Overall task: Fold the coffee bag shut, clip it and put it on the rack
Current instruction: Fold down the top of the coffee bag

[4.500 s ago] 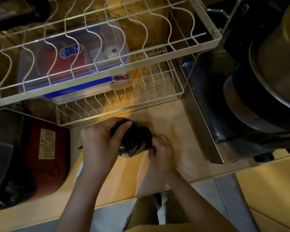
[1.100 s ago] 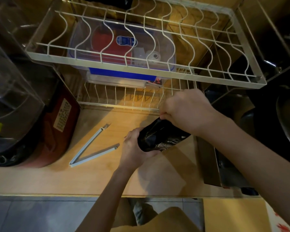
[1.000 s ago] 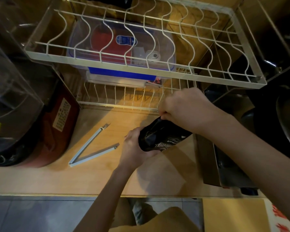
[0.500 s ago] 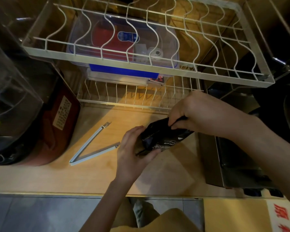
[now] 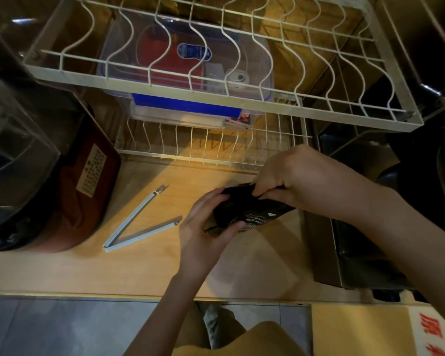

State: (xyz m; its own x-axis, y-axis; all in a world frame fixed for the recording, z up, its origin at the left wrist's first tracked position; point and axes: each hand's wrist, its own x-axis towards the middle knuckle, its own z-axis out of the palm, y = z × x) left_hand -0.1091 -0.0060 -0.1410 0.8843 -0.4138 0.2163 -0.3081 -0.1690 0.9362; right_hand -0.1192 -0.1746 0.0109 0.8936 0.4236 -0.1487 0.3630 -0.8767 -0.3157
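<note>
Bare forearms, no sleeves; tan trousers (image 5: 254,340) at bottom edge.

We've got a glossy black foil-looking coffee bag (image 5: 252,214) on a smooth matt wooden countertop (image 5: 165,268), next to a pale matt plastic bag clip (image 5: 139,222). The dish rack (image 5: 216,98) is white-coated metal wire, and the storage box (image 5: 185,73) on it looks like clear shiny plastic.

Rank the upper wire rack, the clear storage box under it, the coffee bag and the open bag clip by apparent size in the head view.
1. Upper wire rack, though it sits nearest the camera.
2. Clear storage box.
3. and 4. Bag clip and coffee bag: unsure, since both hands cover part of the bag.
</note>
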